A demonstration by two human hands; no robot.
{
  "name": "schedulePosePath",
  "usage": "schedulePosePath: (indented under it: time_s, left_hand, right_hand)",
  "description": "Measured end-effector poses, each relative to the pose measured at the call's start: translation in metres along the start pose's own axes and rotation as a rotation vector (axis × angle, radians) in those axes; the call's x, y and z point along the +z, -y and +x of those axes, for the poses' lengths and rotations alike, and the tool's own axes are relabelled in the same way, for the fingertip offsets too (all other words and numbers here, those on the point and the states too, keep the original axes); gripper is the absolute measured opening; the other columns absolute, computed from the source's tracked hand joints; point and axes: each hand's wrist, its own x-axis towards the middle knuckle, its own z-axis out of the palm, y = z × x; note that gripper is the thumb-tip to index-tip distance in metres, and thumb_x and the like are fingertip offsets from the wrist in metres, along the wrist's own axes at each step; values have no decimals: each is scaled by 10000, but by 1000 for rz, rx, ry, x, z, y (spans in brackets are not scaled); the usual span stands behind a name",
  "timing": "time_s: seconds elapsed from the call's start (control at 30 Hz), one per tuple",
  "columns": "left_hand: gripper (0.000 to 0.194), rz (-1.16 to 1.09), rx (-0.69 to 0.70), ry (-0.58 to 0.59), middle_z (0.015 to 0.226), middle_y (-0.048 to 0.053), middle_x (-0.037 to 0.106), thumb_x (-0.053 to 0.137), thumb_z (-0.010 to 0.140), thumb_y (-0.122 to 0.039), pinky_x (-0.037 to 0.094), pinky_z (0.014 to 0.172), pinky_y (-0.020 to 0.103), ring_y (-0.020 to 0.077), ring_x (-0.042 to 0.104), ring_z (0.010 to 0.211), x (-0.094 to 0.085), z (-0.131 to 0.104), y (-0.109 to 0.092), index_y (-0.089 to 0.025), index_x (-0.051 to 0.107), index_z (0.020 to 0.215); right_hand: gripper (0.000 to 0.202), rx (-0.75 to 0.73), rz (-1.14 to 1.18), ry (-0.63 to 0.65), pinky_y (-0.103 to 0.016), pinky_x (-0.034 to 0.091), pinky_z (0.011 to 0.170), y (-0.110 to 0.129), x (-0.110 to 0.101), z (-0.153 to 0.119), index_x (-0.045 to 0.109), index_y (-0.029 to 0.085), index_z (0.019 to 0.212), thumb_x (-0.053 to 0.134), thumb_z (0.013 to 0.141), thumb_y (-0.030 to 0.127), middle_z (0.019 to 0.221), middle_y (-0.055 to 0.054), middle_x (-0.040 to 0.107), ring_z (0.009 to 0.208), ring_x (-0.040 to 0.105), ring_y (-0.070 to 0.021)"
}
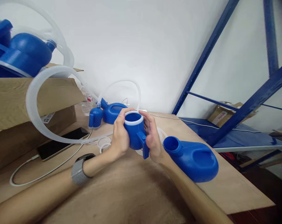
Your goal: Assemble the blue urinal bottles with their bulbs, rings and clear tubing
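Note:
Between my two hands is a blue plastic cup (134, 137) with a side handle and a white ring round its mouth. It stands upright, mouth tilted towards me. My left hand (120, 133) wraps its left side, the thumb near the white ring. On the other side, beside the handle, my right hand (153, 138) is closed round the cup, fingertips by the ring. Just right of my right wrist, a blue urinal bottle (192, 158) with a wide open neck lies on the table, partly behind my forearm.
On the wooden table (225, 183), white rings (104, 143) lie left of my hands, near a phone (63, 143) on a cable. Behind are another blue bottle (114, 113) and a clear hose (35, 102). A cardboard box (33, 99) holds more blue parts. Blue shelving (236, 115) stands right.

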Motion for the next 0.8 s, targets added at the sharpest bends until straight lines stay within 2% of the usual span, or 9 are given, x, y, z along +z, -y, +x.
schedulePosePath:
  time_s: [0.07,0.13,0.23,0.33,0.43,0.5,0.7,0.8]
  left_hand:
    - [521,2,-28,-24,1033,46,708,296,1056,-534,492,924,326,197,656,1007,1,1,1,-188,685,1049]
    - [484,31,-25,-101,1064,36,715,323,1055,-501,492,928,301,179,655,1025,2,2,0,-190,693,1034]
    - [414,57,67,-208,1071,20,714,385,1047,-468,501,932,277,153,654,1014,2,3,-2,-191,689,997]
    - [442,59,139,-215,1096,28,736,383,1052,-465,495,994,293,158,664,1060,1,3,-2,-188,724,999]
    - [451,16,112,-224,1165,48,747,408,1033,-464,497,1030,327,185,672,1131,-1,5,2,-179,756,1066]
    - [422,0,84,-241,1135,51,757,430,1015,-428,510,1015,326,187,684,1114,-3,6,6,-173,766,1028]
    - [413,63,53,-240,1077,54,766,404,971,-375,533,974,316,188,698,1067,-3,9,8,-164,759,966]
    - [430,129,36,-233,1060,59,763,367,987,-353,537,976,321,189,696,1055,-3,8,10,-156,748,972]
  right_hand:
    - [732,-59,-29,-21,-334,430,1281,-9,0,2,373,263,1556,358,985,721,1591,-60,361,1474,456,-166]
    - [667,-66,-62,-107,-338,403,1299,-16,4,5,423,267,1542,293,1022,664,1597,-42,351,1496,424,-157]
    - [573,-40,-40,-181,-339,379,1321,-17,14,12,493,263,1468,297,1046,596,1624,-20,312,1520,395,-142]
    - [478,-56,63,-146,-316,371,1332,-12,21,20,474,248,1424,381,1045,523,1588,-28,378,1505,421,-114]
    - [435,-82,65,-170,-276,423,1281,-10,24,25,463,216,1382,428,1035,476,1505,-57,469,1452,475,-99]
    - [416,-89,27,-191,-274,441,1257,-12,25,26,480,192,1342,437,1028,463,1468,-76,495,1420,500,-105]
    - [380,-143,-2,-228,-292,425,1273,-19,26,22,492,194,1311,407,1036,441,1448,-77,492,1414,496,-107]
    - [414,-91,-66,-218,-308,387,1310,-27,23,17,470,200,1347,384,1041,465,1479,-77,465,1456,456,-107]
